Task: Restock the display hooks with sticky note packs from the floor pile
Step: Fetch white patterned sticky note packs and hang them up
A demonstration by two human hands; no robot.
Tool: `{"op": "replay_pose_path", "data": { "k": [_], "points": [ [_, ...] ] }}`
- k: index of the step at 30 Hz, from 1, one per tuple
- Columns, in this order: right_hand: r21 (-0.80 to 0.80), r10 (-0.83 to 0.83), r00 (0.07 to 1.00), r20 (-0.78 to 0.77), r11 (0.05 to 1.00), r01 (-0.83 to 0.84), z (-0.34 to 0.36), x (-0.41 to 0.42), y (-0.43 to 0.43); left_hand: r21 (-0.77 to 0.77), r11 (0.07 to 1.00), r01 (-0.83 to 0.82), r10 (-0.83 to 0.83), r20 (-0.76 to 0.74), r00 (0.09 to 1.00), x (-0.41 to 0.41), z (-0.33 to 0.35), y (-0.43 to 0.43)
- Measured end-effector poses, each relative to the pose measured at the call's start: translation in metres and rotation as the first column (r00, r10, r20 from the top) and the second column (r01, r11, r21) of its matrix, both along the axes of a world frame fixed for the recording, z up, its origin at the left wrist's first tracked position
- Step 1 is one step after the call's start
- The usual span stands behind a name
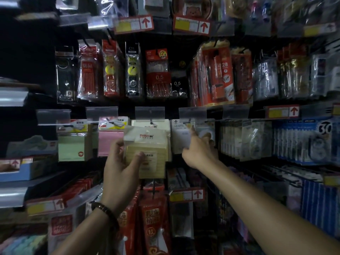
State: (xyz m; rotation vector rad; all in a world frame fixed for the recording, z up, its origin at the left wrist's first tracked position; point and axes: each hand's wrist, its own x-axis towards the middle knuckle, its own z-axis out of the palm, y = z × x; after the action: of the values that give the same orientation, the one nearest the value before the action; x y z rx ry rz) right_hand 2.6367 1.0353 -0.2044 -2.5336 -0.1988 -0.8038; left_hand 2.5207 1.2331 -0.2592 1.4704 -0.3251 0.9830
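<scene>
Yellow pack [147, 150]: left hand [121, 162] fingers clamped round it, raised just below centre hook [151, 123], seemingly for hanging; right hand [199, 151] at white packs [181, 137] rightward, perhaps steadying them, finger state unclear.

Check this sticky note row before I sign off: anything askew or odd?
The yellow pack in the left hand is on no hook yet, tilted, its plastic top crumpled. The right hand grips the neighbouring white pack.
</scene>
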Motion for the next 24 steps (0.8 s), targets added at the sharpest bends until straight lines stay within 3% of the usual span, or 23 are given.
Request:
{"op": "replay_pose_path", "data": {
  "k": [1,3,5,8,11,15,20,24],
  "points": [
    [0.022,0.008,0.996,0.085,1.0,-0.01,-0.006,-0.009,0.002,-0.017,1.0,0.019,-0.019,0.001,1.0,0.001,0.0,0.001],
    [0.147,0.15,0.947,0.284,0.969,-0.198,-0.024,-0.029,0.007,-0.037,0.998,0.051,-0.051,0.007,0.999,0.002,0.001,0.003],
    [0.243,0.312,0.855,0.414,0.867,-0.434,-0.039,-0.051,0.014,-0.043,0.993,0.106,-0.105,0.013,0.994,0.003,0.002,0.003],
    [0.333,0.472,0.755,0.456,0.696,-0.637,-0.046,-0.065,0.024,-0.025,0.984,0.179,-0.178,0.01,0.984,0.009,0.001,0.003],
    [0.436,0.499,0.751,0.433,0.613,-0.659,-0.042,-0.059,0.029,0.036,0.992,0.122,-0.122,0.005,0.992,0.014,-0.001,0.003],
    [0.423,0.44,0.76,0.479,0.643,-0.639,-0.037,-0.048,0.039,0.115,0.983,-0.142,0.125,0.145,0.982,0.021,0.002,0.002],
    [0.375,0.398,0.725,0.562,0.659,-0.652,-0.026,-0.045,0.047,0.243,0.856,-0.456,0.385,0.288,0.877,0.035,0.007,0.006],
    [0.342,0.389,0.7,0.599,0.666,-0.663,-0.018,-0.042,0.05,0.279,0.828,-0.486,0.412,0.285,0.865,0.038,0.015,0.009]
  ]
}}
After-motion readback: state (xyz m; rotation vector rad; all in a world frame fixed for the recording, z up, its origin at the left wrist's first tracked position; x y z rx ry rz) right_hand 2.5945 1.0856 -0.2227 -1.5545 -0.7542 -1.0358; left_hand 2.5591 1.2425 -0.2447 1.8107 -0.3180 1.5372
